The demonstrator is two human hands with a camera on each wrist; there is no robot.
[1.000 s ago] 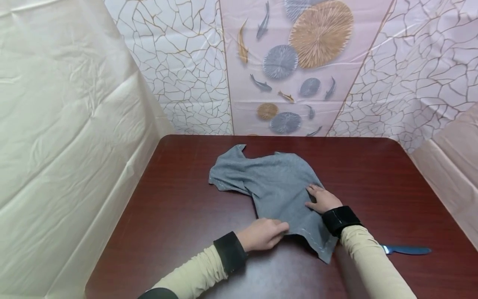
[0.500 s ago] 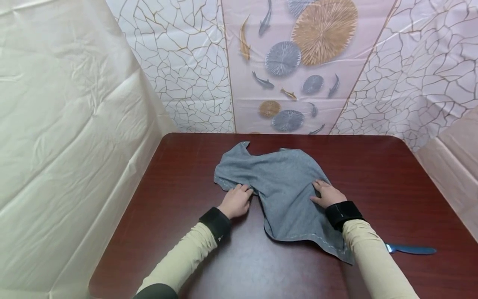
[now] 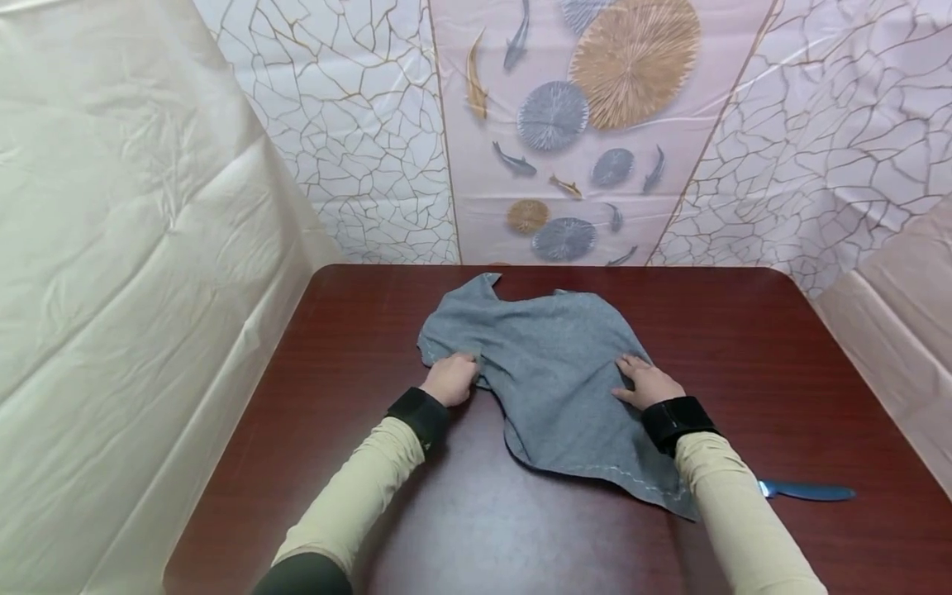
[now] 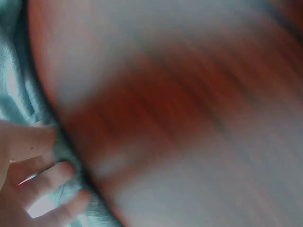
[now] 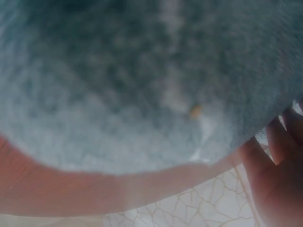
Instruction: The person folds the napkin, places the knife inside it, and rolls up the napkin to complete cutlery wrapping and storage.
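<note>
Lying rumpled near the far edge of the glossy dark-red table [image 3: 744, 330], the soft grey cloth [image 3: 550, 372] has stitched, wavy hems. The left hand [image 3: 449, 378] curls its fingers on the cloth's left hem; the right hand [image 3: 649, 383] presses flat on it. A blue knife [image 3: 806, 492] lies toward the near right corner.
</note>
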